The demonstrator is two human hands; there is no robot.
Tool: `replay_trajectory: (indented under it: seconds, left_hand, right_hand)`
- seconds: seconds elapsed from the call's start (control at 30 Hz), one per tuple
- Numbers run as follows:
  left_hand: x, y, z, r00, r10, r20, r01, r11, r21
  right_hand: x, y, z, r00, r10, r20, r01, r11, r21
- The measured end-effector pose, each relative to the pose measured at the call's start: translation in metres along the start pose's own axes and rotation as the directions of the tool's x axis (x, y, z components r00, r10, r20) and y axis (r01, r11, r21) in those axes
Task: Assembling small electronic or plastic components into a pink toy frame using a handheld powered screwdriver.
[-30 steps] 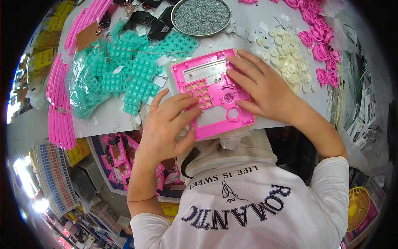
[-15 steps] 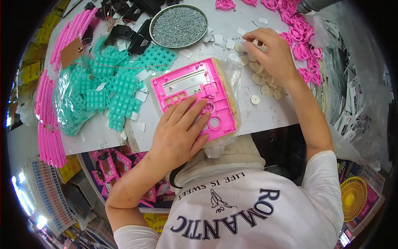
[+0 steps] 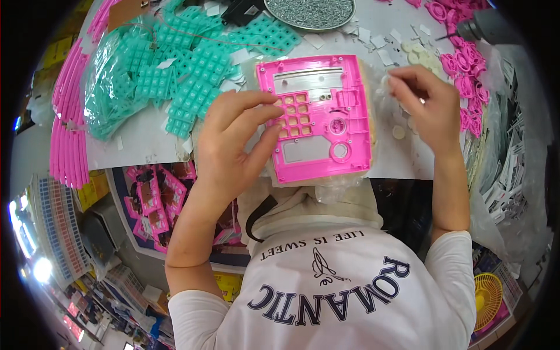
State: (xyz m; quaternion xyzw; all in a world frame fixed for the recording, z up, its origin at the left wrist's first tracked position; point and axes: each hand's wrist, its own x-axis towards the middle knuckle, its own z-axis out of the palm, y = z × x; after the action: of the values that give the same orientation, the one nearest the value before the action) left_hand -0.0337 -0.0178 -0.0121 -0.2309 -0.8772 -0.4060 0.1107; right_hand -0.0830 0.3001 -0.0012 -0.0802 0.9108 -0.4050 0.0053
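Note:
A pink plastic housing, with a grid of keypad openings and a round ring, lies on a plastic-wrapped pad at the table's front edge. My left hand is at its left side, fingers apart and bent, tips at the keypad openings. Whether they touch the housing is unclear. To the right of the housing, my right hand is raised with thumb and forefinger pinched together; a small pale spot shows by its fingers, too small to name. Pale round discs lie loose beyond it, with a single disc nearer.
Teal keypad sheets, some in a clear bag, cover the left. A round tray of small screws stands at the back. Pink parts and a dark tool are at right. Pink strips line the left edge.
My left hand has lifted off the housing to its left side, uncovering the keypad openings. My right hand has drawn back from the discs toward the housing. The whole view has shifted.

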Motion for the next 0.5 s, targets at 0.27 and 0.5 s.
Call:
replay_trajectory:
  seconds: [0.27, 0.5]
  left_hand:
    - [0.009, 0.013, 0.023, 0.928, 0.149, 0.340, -0.206, 0.969, 0.137]
    - [0.007, 0.009, 0.023, 0.927, 0.165, 0.337, -0.218, 0.968, 0.126]
  right_hand:
    - [-0.029, -0.036, 0.026, 0.960, -0.278, -0.007, 0.276, 0.957, -0.092]
    - [-0.031, -0.035, 0.056, 0.928, -0.366, 0.066, 0.370, 0.892, -0.261]
